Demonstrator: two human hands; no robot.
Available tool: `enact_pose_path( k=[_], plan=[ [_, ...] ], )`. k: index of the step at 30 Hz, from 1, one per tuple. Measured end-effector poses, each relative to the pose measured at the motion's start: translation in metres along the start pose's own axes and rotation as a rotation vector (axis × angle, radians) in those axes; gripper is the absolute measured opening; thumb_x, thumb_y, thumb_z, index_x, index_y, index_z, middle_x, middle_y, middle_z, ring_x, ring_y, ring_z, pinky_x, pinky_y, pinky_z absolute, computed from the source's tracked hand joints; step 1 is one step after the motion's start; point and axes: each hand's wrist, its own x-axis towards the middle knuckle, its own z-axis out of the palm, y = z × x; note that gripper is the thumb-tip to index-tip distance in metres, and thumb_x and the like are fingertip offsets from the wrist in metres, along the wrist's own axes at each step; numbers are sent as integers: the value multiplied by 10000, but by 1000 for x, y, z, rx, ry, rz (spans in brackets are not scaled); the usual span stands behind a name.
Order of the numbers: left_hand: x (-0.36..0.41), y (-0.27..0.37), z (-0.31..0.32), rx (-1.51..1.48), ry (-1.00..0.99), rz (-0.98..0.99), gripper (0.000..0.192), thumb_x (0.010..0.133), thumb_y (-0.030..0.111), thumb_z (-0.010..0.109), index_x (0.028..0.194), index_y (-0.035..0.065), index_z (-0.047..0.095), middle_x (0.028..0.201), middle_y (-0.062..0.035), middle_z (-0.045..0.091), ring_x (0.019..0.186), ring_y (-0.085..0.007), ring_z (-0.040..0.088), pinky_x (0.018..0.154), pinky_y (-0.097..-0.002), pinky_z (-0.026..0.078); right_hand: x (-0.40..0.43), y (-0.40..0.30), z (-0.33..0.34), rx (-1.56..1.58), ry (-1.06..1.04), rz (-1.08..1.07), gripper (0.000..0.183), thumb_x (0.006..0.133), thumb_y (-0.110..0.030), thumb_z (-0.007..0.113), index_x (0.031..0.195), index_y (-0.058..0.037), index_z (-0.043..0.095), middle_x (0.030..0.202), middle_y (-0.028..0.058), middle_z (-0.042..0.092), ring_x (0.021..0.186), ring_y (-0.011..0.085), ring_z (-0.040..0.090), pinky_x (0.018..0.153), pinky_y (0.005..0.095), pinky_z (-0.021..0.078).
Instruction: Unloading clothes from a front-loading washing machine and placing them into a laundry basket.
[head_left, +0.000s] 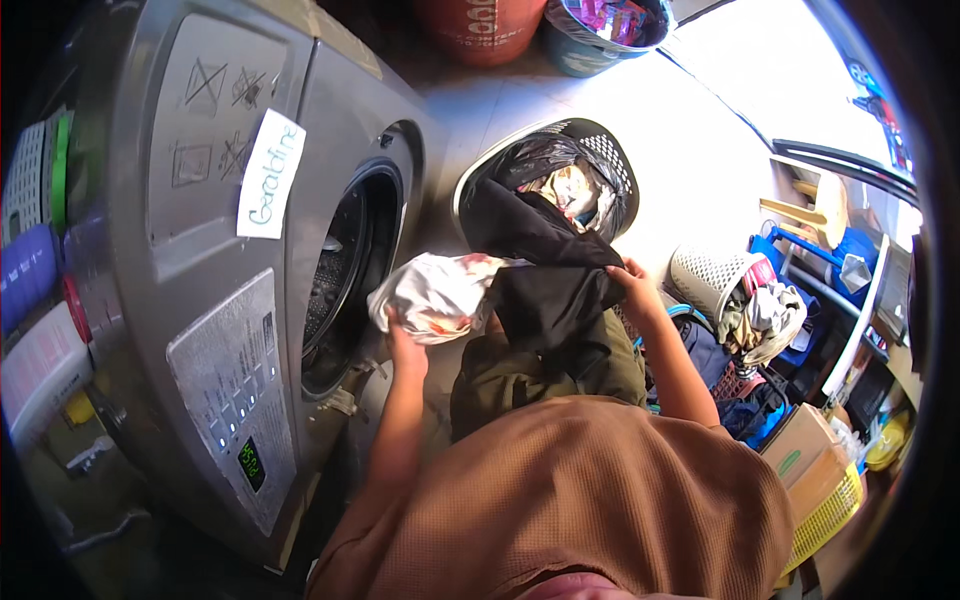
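My left hand (407, 346) grips a bundled white cloth with reddish patches (442, 292), near the round opening of a grey front-loading washing machine (330, 75). The machine's drum (330, 277) shows through this opening. My right hand (636, 289) holds the edge of a black cloth (551, 300), which hangs over my lap. More black material stretches from there into a white perforated laundry basket (469, 161) on the floor. Inside that basket, a light patterned cloth (574, 191) lies within black plastic.
A red container (480, 30) and a lined bin (577, 60) stand beyond the basket. On the right are a tipped white basket of clothes (701, 277), a cardboard box (802, 442) and a yellow crate (829, 521). Bottles (30, 274) stand at the far left.
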Motion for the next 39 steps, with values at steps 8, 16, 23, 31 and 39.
enact_pose_path(
  k=[8, 16, 23, 31, 39],
  plan=[
    [-40, -70, -32, 272, -221, -631, 690, 885, 654, 397, 1327, 126, 435, 1234, -43, 567, 1083, -176, 546, 800, -292, 433, -67, 52, 113, -558, -734, -52, 270, 790, -118, 684, 999, 13, 575, 929, 27, 621, 867, 111, 560, 739, 280, 471],
    [-27, -27, -19, 517, -460, -565, 610, 769, 457, 659, 1194, 34, 546, 1158, -67, 596, 1057, -219, 566, 941, -358, 417, -82, 59, 132, -941, -1294, 1, 299, 756, -127, 691, 994, 20, 587, 980, 155, 625, 922, 248, 623, 749, 349, 476],
    [45, 144, -42, -259, -50, 168, 500, 776, 284, 498, 1169, -17, 569, 1217, -169, 575, 1141, -339, 535, 1012, -481, 402, 10, 41, 71, -891, -673, -439, 364, 780, -20, 596, 1141, -55, 572, 918, 81, 654, 849, 184, 638, 765, 301, 508],
    [72, 157, -53, -449, 402, 608, 829, 827, 562, 459, 1477, 140, 163, 1560, -47, 89, 1433, -284, 16, 1102, -574, -63, 141, 20, 39, -1463, 63, -691, 788, 650, -125, 742, 1353, -164, 386, 1387, 293, 290, 1243, 467, 367, 1027, 425, 369],
    [63, 26, 11, 445, -12, -26, 509, 864, 271, 643, 1306, 147, 423, 1218, -43, 550, 1074, -173, 522, 925, -375, 403, 181, 45, 56, -1185, 296, -664, 751, 683, -93, 707, 1325, -186, 328, 1287, 340, 385, 1062, 507, 507, 875, 483, 469]
  ],
)
